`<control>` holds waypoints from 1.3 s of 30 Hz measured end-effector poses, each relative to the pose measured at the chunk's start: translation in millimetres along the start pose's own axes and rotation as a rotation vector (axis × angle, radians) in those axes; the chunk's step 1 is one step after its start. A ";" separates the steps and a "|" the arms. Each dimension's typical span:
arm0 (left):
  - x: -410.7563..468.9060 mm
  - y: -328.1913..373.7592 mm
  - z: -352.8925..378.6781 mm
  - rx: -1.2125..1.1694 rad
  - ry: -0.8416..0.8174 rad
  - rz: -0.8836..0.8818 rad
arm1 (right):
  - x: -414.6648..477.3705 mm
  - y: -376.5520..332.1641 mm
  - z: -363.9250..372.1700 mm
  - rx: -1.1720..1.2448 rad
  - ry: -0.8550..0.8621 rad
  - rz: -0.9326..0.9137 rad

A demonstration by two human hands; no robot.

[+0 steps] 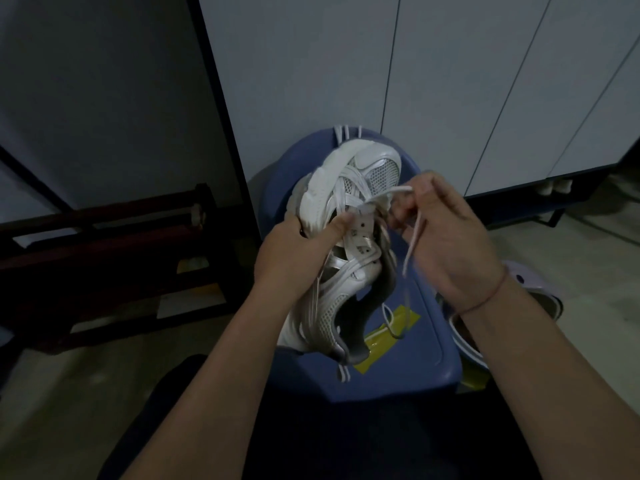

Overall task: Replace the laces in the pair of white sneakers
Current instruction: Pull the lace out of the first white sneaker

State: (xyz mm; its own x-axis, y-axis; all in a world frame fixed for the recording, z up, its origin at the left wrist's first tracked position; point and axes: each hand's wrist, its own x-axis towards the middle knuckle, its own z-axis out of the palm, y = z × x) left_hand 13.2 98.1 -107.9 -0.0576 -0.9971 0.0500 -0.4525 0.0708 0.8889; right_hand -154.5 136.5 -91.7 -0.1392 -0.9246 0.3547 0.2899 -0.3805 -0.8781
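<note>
Left hand [291, 252] grips sneaker [346, 289], right hand [448, 237] pinches lace [398, 191] — above blue stool [427, 344], by cabinets [450, 81]

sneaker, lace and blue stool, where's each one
sneaker [346, 275], head view, white side panel of the upper
lace [412, 244], head view, loose strand hanging right of the sneaker
blue stool [427, 341], head view, bare seat near its right edge

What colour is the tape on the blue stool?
Yellow; the tape shows best in the head view, on the stool.
</note>
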 end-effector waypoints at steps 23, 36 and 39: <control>-7.6 8.5 3.7 0.210 0.035 0.059 | 7.1 18.4 -9.9 -1.016 0.138 -0.266; -4.2 2.0 5.9 0.188 -0.009 0.053 | 9.1 17.9 -16.5 -1.063 0.069 -0.327; -3.8 1.0 7.5 0.142 -0.042 0.041 | 8.6 17.8 -20.2 -1.071 0.080 -0.385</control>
State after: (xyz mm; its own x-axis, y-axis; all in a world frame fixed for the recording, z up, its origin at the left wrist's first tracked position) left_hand 6.4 102.2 -110.6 -0.1142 -0.9915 0.0630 -0.5703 0.1174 0.8130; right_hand -169.6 122.1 -110.8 -0.1150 -0.7318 0.6718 -0.7370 -0.3906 -0.5516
